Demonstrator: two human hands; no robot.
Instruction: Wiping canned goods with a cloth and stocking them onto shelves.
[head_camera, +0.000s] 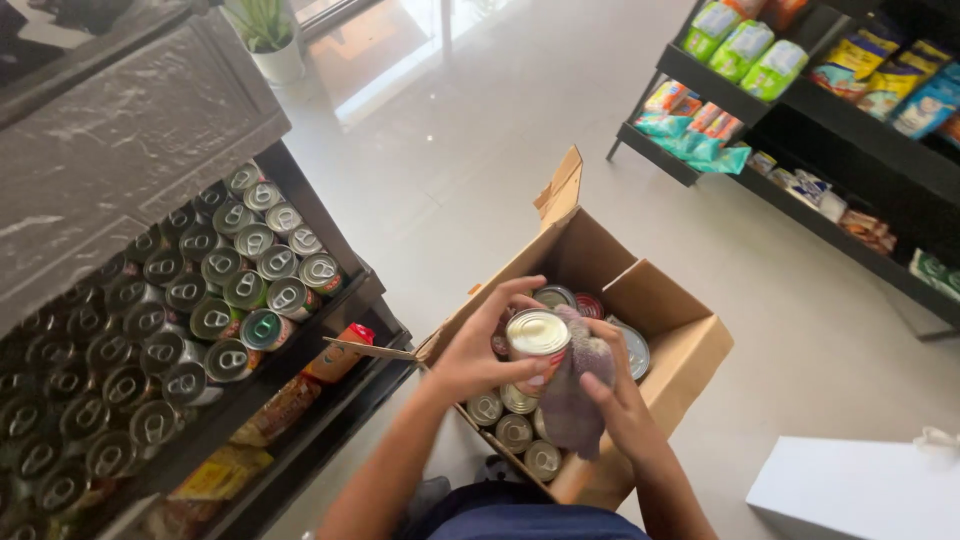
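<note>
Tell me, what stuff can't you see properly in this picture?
- Can: in the head view, the left hand and a purple cloth cover its sides, so its label is hidden.
- Right hand: its grip is buried in the cloth.
- Cardboard box: cans on top hide its bottom.
- White box: cut off by the picture's edge.
- Shelf packets: too small and blurry to identify.

A silver-topped can (537, 335) with a red label, a purplish-grey cloth (575, 395), a brown cardboard box (680, 340), pale grey floor (480, 150), possibly green-rimmed shelf cans (240, 290).
</note>
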